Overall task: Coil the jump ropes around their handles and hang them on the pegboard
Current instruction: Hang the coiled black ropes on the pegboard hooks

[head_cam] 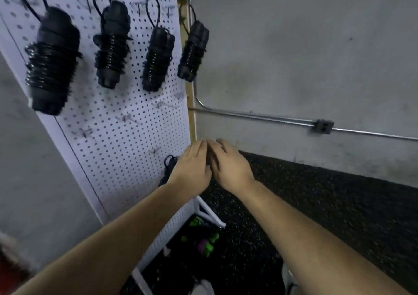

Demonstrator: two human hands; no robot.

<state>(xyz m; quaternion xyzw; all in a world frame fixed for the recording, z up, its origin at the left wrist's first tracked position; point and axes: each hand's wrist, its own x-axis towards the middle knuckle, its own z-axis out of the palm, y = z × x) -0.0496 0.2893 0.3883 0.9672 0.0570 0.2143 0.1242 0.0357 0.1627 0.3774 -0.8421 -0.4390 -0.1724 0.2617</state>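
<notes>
Several black jump ropes hang coiled round their handles in a row across the top of the white pegboard (117, 122); the nearest coiled rope (53, 61) is on the left and the farthest coiled rope (193, 52) is at the board's right edge. Low on the board, another black rope bundle (168, 164) hangs by its loop, mostly hidden behind my left wrist. My left hand (192, 165) and right hand (230, 165) lie side by side just right of that bundle, backs up and fingers fairly straight. I see nothing gripped in either hand.
A grey concrete wall with a metal conduit and an outlet box (323, 126) runs to the right. Black speckled rubber flooring (316, 204) lies below. Green and purple items (205, 245) sit by the board's white base frame (212, 213).
</notes>
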